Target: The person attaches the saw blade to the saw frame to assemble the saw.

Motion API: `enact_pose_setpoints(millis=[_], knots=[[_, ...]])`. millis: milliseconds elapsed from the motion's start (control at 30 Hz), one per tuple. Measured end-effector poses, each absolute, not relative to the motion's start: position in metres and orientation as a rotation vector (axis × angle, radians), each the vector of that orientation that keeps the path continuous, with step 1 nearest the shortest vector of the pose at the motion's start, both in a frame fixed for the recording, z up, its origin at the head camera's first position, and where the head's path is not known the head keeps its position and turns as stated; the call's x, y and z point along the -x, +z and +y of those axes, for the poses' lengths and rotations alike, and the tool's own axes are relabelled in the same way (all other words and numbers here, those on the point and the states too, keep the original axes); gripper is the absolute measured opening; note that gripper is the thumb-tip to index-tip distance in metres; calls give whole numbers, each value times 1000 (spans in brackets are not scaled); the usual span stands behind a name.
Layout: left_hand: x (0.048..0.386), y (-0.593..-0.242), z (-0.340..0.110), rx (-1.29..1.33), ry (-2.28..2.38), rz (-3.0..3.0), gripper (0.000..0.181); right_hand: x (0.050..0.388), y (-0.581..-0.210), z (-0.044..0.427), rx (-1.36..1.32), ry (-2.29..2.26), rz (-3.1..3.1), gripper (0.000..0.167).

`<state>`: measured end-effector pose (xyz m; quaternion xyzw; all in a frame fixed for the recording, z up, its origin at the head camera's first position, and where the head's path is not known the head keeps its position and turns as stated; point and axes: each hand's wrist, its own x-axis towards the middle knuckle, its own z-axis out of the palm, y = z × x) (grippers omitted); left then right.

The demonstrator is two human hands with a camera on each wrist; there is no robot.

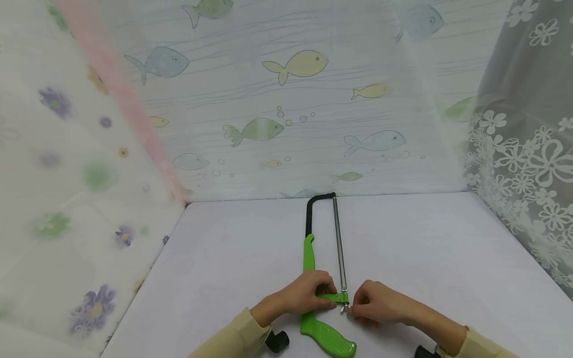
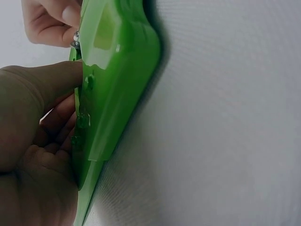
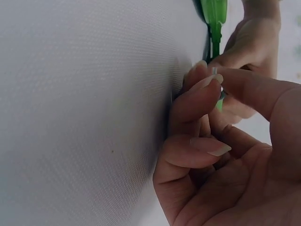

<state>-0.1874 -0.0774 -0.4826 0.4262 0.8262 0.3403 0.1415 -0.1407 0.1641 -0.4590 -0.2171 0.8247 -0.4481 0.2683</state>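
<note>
White, finely textured table point(image 1: 233, 248) spreads wide at 9 and 3 o'clock of hacksaw point(image 1: 309, 256). Saw's black bent end point(image 1: 318, 198) reaches far edge at 12; smooth green handle point(image 1: 330, 339) points to 6. Slim metal bar point(image 1: 339, 243) runs straight. Left hand point(image 1: 309, 293) grips green bracket point(image 1: 337, 298), fingers curled; right hand point(image 1: 378, 302), at 4, pinches silvery wing nut point(image 1: 344, 309), fingertips narrow. Fish-print sheet point(image 1: 309, 107) blocks 12, floral sheet point(image 1: 58, 179) 10, lace curtain point(image 1: 548, 164) 2.

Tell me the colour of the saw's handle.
The handle is bright green, clearest in the head view.
</note>
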Motion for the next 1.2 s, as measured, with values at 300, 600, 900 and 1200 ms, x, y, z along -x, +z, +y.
enact_pose_setpoints(millis=[300,600,900,1200], knots=[[186,-481,-77,-1188,1013,2354,15,139,-459,161,625,-1231,2222,16],[186,-480,-77,-1212,1011,2360,16,142,-462,155,613,-1222,2239,39],[186,-479,-77,-1206,1001,2365,16,140,-460,153,591,-1232,2237,39],[186,-481,-77,-1224,989,2377,15,139,-456,161,597,-1206,2269,30]])
